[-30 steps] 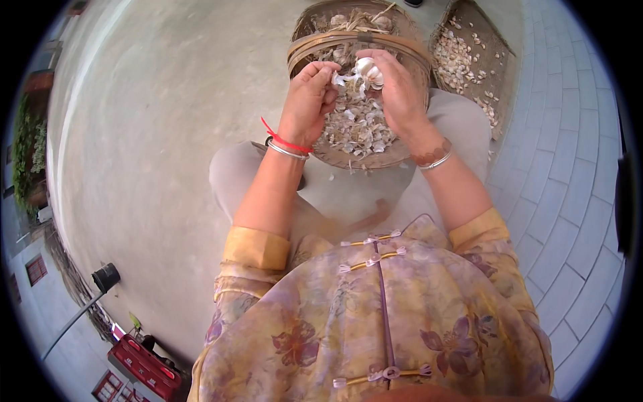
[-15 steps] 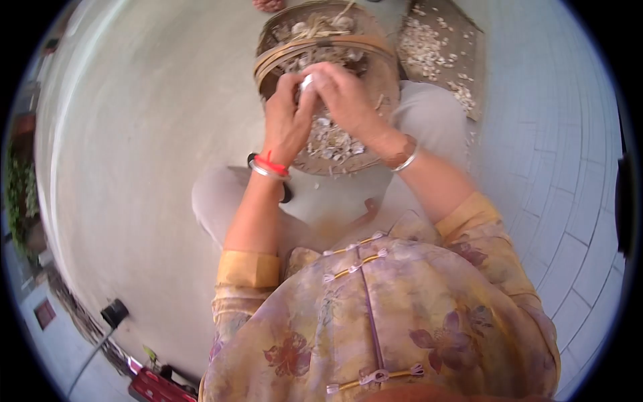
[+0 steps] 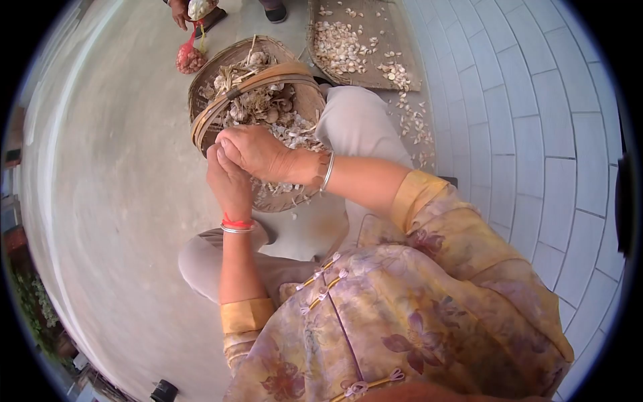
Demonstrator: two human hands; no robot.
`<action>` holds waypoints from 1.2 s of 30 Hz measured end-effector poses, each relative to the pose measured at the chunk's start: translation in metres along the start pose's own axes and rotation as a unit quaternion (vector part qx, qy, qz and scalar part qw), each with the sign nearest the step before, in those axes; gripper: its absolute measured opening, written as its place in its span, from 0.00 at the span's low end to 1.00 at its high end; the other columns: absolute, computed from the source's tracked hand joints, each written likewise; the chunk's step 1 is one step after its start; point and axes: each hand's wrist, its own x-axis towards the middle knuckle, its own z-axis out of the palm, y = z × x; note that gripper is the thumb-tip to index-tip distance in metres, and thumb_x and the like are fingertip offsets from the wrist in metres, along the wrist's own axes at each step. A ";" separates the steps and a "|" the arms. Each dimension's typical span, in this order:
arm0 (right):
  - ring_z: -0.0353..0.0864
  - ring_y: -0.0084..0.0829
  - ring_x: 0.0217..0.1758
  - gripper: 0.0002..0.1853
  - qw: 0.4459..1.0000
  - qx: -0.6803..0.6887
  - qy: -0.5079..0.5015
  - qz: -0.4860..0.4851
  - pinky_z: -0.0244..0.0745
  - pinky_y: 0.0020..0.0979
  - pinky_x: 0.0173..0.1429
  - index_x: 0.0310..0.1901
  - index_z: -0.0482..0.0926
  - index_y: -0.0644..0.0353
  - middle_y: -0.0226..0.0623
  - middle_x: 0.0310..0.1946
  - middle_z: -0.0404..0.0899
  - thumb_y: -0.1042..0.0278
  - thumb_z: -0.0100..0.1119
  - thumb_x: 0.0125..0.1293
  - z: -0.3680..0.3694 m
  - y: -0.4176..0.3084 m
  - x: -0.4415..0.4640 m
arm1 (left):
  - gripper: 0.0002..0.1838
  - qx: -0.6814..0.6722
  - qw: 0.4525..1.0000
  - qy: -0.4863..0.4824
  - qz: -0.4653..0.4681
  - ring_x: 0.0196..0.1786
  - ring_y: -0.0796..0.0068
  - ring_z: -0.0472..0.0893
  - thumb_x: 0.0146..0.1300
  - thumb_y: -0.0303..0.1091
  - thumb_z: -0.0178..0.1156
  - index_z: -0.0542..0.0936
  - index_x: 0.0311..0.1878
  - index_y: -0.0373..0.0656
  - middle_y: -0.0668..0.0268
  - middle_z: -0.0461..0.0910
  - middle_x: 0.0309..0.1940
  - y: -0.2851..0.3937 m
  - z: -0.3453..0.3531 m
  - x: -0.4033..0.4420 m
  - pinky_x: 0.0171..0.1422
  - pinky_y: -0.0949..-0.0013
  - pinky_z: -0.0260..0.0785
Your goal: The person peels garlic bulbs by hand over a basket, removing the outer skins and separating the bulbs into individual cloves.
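My left hand (image 3: 230, 182) and my right hand (image 3: 258, 153) are closed together over the near left side of a woven basket (image 3: 309, 102). Their fingers press against each other and cover what is between them; a whitish piece of garlic showed there a moment earlier. An arched bamboo handle (image 3: 268, 79) crosses the basket just beyond my hands. Inside lie garlic bulbs (image 3: 256, 59) with dry stalks, and loose papery skins (image 3: 295, 137) fill the near part.
A flat woven tray (image 3: 400, 47) holds many garlic cloves (image 3: 338, 50); more cloves (image 3: 416, 127) lie spilled beside it. Beyond the basket is a red mesh bag (image 3: 190, 60), near another person's hand (image 3: 179, 13). My bent knee (image 3: 358, 117) touches the basket's right side.
The view has turned right, so the basket and my hands sit further left. The whitish garlic piece between my fingers is now hidden. The other person's hand has come into view.
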 end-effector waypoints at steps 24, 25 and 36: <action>0.78 0.23 0.41 0.13 0.882 0.410 0.002 0.232 0.74 0.27 0.47 0.44 0.78 0.65 0.34 0.37 0.80 0.64 0.53 0.68 -0.040 0.020 0.018 | 0.16 -0.621 0.739 -0.083 -0.247 0.28 0.82 0.66 0.73 0.40 0.50 0.74 0.55 0.40 0.67 0.77 0.35 -0.006 -0.026 0.016 0.26 0.79 0.57; 0.78 0.22 0.39 0.13 0.889 0.384 -0.019 0.249 0.74 0.27 0.45 0.44 0.79 0.64 0.33 0.35 0.80 0.62 0.53 0.67 -0.043 0.022 0.018 | 0.15 -0.581 0.774 -0.092 -0.236 0.26 0.83 0.65 0.73 0.41 0.50 0.75 0.53 0.40 0.68 0.76 0.33 -0.006 -0.027 0.017 0.26 0.80 0.56; 0.75 0.15 0.36 0.11 0.928 0.306 -0.113 0.182 0.71 0.20 0.41 0.42 0.80 0.64 0.27 0.34 0.81 0.64 0.60 0.67 -0.026 -0.001 0.011 | 0.10 -0.365 0.909 -0.018 -0.198 0.19 0.89 0.64 0.73 0.38 0.53 0.73 0.36 0.44 0.72 0.76 0.22 0.004 -0.026 0.010 0.22 0.82 0.53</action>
